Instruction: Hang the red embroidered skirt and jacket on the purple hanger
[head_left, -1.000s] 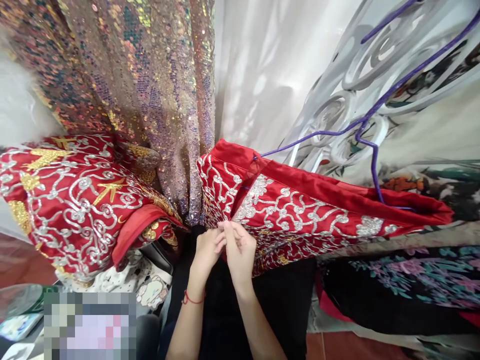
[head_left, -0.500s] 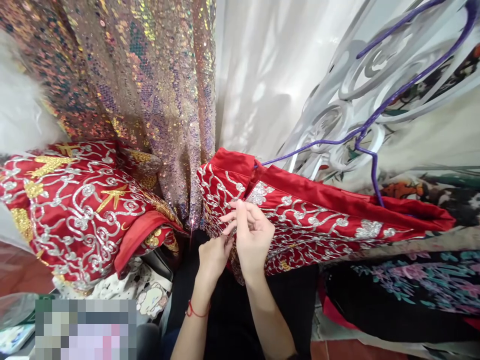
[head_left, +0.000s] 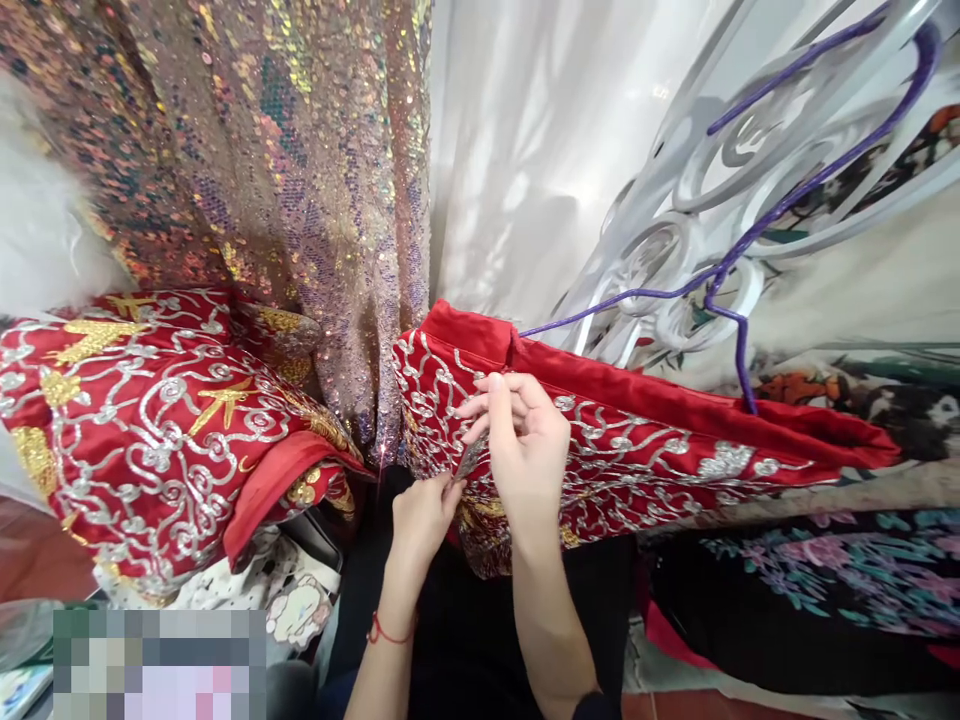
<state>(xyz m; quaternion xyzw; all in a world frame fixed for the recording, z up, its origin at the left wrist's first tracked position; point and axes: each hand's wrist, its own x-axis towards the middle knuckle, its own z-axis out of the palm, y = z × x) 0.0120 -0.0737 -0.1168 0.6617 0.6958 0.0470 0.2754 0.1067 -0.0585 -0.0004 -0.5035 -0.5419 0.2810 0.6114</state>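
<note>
A red embroidered skirt [head_left: 637, 420] with silver vine patterns and a plain red waistband hangs from a purple hanger [head_left: 637, 292] before me. My left hand [head_left: 424, 515], with a red string bracelet on the wrist, pinches the skirt's fabric low along the front slit. Just right of it and higher, my right hand [head_left: 529, 440] is closed in a pinch, thumb against the curled fingers, in front of the slit below the waistband. Whatever lies between its fingertips is too small to make out.
A matching red embroidered garment [head_left: 165, 430] is bundled at left. Behind it hangs a sequinned cloth [head_left: 300, 160], beside a white curtain [head_left: 517, 140]. A white scrollwork metal frame [head_left: 675, 240] stands at right, above a black floral cloth [head_left: 810, 590].
My right hand has moved right and slightly up, away from my left hand. My left hand stays pinched on the skirt, almost in place. The view has shifted slightly.
</note>
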